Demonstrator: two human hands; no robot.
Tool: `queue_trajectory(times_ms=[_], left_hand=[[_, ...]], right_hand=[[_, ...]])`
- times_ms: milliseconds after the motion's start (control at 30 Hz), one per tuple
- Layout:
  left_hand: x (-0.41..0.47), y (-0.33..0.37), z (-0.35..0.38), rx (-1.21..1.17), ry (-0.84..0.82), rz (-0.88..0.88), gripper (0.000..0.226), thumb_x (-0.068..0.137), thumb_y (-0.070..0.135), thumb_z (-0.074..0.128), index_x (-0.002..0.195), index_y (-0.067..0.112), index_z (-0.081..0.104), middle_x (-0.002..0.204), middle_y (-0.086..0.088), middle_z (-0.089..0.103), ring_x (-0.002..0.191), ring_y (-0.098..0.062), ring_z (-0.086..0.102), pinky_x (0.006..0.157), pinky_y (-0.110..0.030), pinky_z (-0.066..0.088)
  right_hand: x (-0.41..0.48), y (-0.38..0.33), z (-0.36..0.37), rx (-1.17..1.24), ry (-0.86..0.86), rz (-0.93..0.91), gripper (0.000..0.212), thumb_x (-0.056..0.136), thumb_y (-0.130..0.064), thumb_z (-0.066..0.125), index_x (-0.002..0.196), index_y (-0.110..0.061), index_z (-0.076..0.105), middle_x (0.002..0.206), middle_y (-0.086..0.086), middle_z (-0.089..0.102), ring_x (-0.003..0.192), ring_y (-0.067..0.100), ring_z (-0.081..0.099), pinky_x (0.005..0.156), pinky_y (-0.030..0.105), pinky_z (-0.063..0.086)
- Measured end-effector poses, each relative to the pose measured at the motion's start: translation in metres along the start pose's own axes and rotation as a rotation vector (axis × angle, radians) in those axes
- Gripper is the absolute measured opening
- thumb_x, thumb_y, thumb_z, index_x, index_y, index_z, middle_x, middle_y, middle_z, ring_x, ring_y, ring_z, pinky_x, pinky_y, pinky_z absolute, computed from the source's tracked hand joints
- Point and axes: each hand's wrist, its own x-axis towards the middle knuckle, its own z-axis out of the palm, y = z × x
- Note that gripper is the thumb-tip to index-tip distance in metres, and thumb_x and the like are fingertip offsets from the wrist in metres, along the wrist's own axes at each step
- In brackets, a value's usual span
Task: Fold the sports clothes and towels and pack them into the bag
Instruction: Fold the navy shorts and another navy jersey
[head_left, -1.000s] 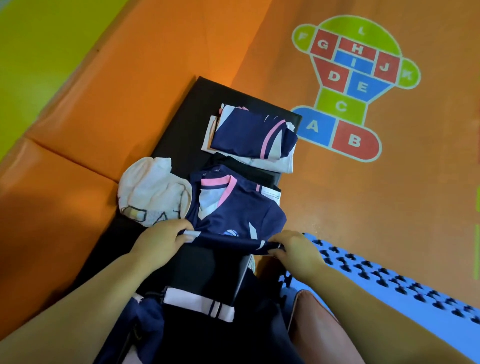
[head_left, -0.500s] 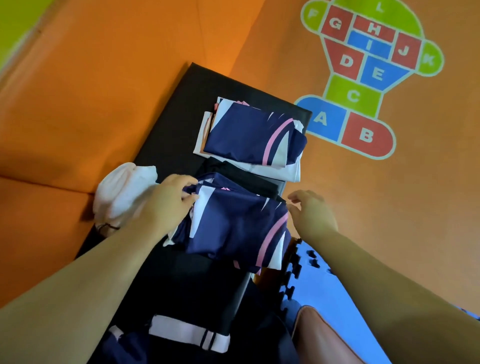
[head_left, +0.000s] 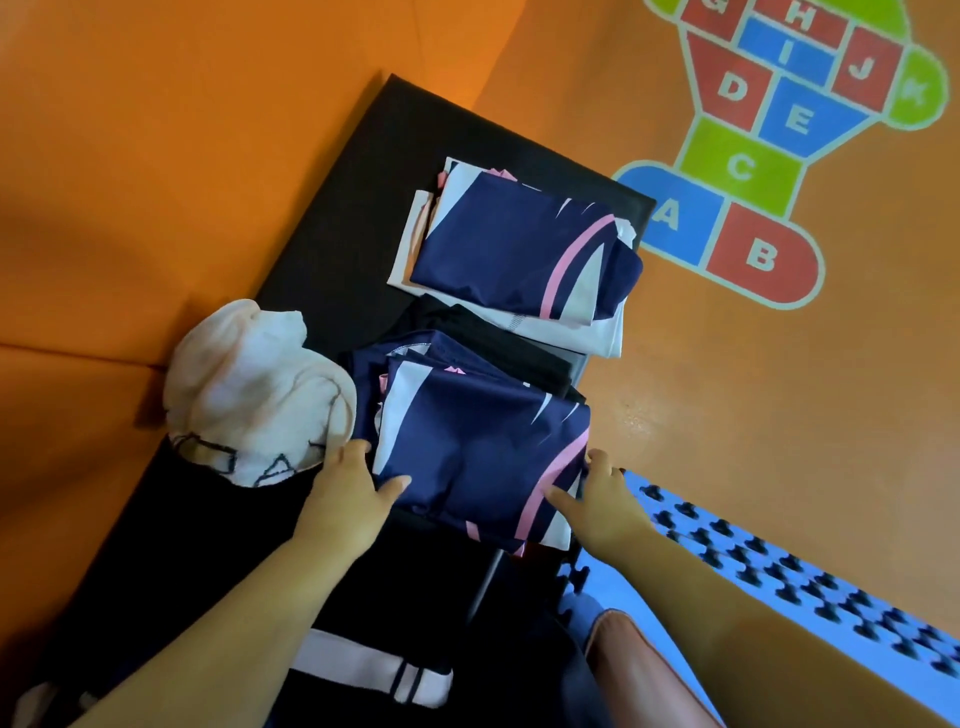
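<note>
Eyes on the folded navy jersey (head_left: 483, 441), dead centre of the frame, lying on the black mat (head_left: 332, 249) with a black garment (head_left: 498, 343) poking out just above it. The left hand (head_left: 345, 499) is at its lower left corner, thumb flat on the cloth and fingers along the edge. The right hand (head_left: 602, 499) mirrors it at the lower right. Whether either hand has fingers tucked underneath, I cannot tell. This looks like squaring the bundle, or readying a lift. The trick is to keep both sides level and support it from below so the fold holds. Above it sits another folded stack (head_left: 519, 249). The white towel (head_left: 249, 395) at the left is crumpled and unfolded. At the bottom edge, a dark shape with a white band (head_left: 363, 670) is likely the bag.
</note>
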Motion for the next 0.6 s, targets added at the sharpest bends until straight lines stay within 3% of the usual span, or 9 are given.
queue_trajectory(times_ms=[167, 300, 433, 533, 600], left_hand=[[0.005, 0.006, 0.01, 0.07, 0.053, -0.049, 0.058, 0.083, 0.037, 0.068, 0.123, 0.001, 0.045, 0.13, -0.019, 0.042, 0.113, -0.042, 0.048, 0.093, -0.048, 0.043], [0.008, 0.004, 0.011, -0.052, 0.082, -0.066, 0.051, 0.079, 0.031, 0.073, 0.114, 0.001, 0.052, 0.119, -0.017, 0.053, 0.1, -0.037, 0.055, 0.082, -0.04, 0.046], [0.002, 0.007, 0.01, -0.185, 0.05, -0.131, 0.05, 0.077, 0.027, 0.077, 0.113, 0.001, 0.054, 0.112, -0.015, 0.059, 0.099, -0.033, 0.057, 0.074, -0.031, 0.041], [-0.004, 0.01, 0.004, -0.151, -0.021, -0.083, 0.03, 0.079, 0.026, 0.074, 0.093, 0.005, 0.059, 0.091, -0.009, 0.061, 0.09, -0.031, 0.059, 0.067, -0.029, 0.039], [-0.008, 0.012, -0.003, -0.17, -0.048, -0.054, 0.02, 0.08, 0.025, 0.071, 0.088, 0.01, 0.06, 0.085, -0.004, 0.061, 0.084, -0.028, 0.059, 0.066, -0.029, 0.04]], right_hand=[[0.008, 0.002, 0.028, 0.208, -0.014, 0.092, 0.075, 0.09, -0.039, 0.058, 0.144, -0.013, 0.012, 0.139, 0.019, 0.036, 0.119, 0.039, 0.047, 0.096, 0.047, 0.042], [0.01, 0.0, 0.037, 0.524, 0.051, 0.164, 0.069, 0.089, -0.023, 0.064, 0.134, -0.005, 0.016, 0.11, 0.009, 0.049, 0.097, 0.029, 0.053, 0.077, 0.037, 0.043], [0.007, -0.001, 0.035, 0.546, 0.123, 0.227, 0.054, 0.081, -0.025, 0.073, 0.106, -0.002, 0.03, 0.098, 0.011, 0.051, 0.088, 0.026, 0.053, 0.07, 0.033, 0.043], [0.002, 0.0, 0.028, 0.477, 0.08, 0.222, 0.033, 0.081, -0.027, 0.072, 0.082, -0.005, 0.049, 0.073, 0.007, 0.054, 0.067, 0.021, 0.054, 0.054, 0.026, 0.039], [-0.004, 0.001, 0.018, 0.439, 0.066, 0.177, 0.033, 0.082, -0.027, 0.071, 0.066, -0.012, 0.045, 0.061, 0.001, 0.05, 0.059, 0.017, 0.049, 0.05, 0.026, 0.035]])
